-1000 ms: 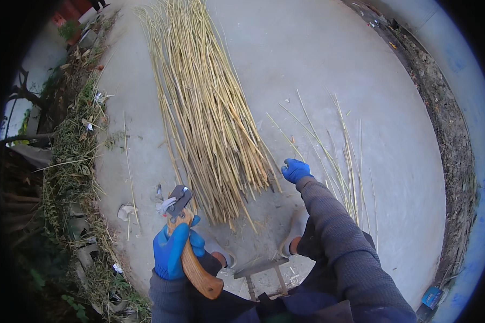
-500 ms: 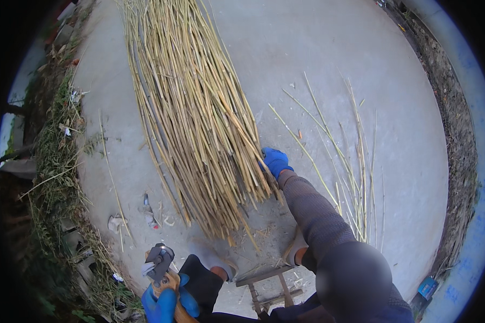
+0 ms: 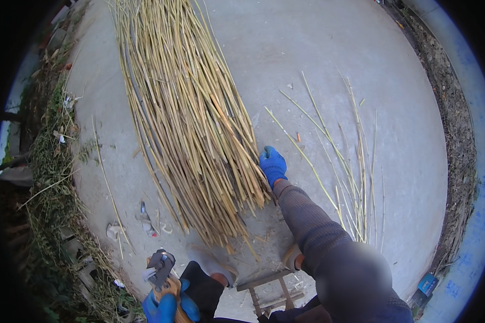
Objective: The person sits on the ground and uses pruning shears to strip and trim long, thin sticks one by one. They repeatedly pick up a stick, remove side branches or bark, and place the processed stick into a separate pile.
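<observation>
A long heap of dry cane stalks (image 3: 191, 124) lies on the concrete ground (image 3: 318, 43), with a sparse fan of thin stalks (image 3: 355, 183) to its right. The blue-gloved right hand (image 3: 273, 164) is at the heap's right edge, seemingly selecting a stalk; I cannot tell whether its curled fingers grasp one, and drawing one free would call for a firm pinch. The left hand's (image 3: 167, 308) fingers wrap a wooden-handled, metal-headed tool (image 3: 160, 269).

nothing I could actually read, small blue box (image 3: 428, 284) had pale marks, way too tiny to make out
</observation>
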